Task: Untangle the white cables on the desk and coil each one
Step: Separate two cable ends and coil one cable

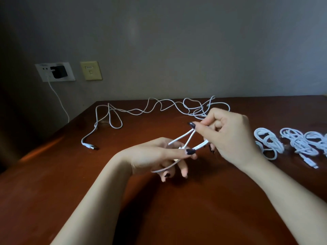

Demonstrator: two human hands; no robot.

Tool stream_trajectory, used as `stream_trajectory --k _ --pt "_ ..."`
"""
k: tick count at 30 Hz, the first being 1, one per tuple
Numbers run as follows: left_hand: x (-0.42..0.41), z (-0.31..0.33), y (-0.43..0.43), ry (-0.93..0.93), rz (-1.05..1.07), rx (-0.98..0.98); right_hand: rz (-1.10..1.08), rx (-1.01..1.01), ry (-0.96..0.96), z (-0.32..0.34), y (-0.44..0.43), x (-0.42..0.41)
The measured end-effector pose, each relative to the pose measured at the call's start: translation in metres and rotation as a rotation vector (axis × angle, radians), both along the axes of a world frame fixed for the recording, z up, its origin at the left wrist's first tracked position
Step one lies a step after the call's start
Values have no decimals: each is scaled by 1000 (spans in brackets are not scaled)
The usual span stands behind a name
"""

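Both hands are up off the desk (177, 209) and working one white cable (181, 137) between them, so this looks like the coiling step well under way. The left hand (159, 154) sits low and near, fingers spread with a loop of the cable draped round them, thumb pressed down on the strands to pin them. The right hand (228, 137), just beyond and a touch higher, is pinched shut on the same cable, thumb and forefinger nipping the strands where they cross. The two hands are close together but not touching, joined only by those short taut runs of wire. Beyond the right hand the rest of the cable trails away into a loose tangle (159, 107) sprawled across the far side of the desk, and out past the left hand a USB plug (92, 148) lies free at the end of a strand. Off to the right of the right hand, coiled bundles (269, 144) already sit finished, so I'd judge the job mostly done. The next move, by my reckoning, calls for feeding more slack from that far tangle and laying another turn over the left fingers, without letting the pinned loops slip or dragging a knot tight.
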State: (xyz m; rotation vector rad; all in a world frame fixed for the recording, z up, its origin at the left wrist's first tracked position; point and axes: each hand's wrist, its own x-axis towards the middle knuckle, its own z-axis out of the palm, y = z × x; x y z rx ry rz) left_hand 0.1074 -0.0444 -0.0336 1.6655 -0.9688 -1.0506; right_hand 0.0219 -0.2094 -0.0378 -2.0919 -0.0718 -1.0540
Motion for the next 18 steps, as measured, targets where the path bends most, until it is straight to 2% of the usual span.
stream_trajectory --k 5,8,12,16,18 --pt "5 -3 0 -370 252 5 -162 -102 -98 -5 -18 4" --pt "13 -5 2 -530 335 -127 -179 -46 8 -3 -21 4" --pt "15 -2 6 -427 451 -434 38 227 259 9 -15 -1" --pt "13 -8 -1 -323 526 -553 249 449 293 15 4 -6" --pt "6 -10 -8 -282 531 -577 288 547 246 15 13 -6"
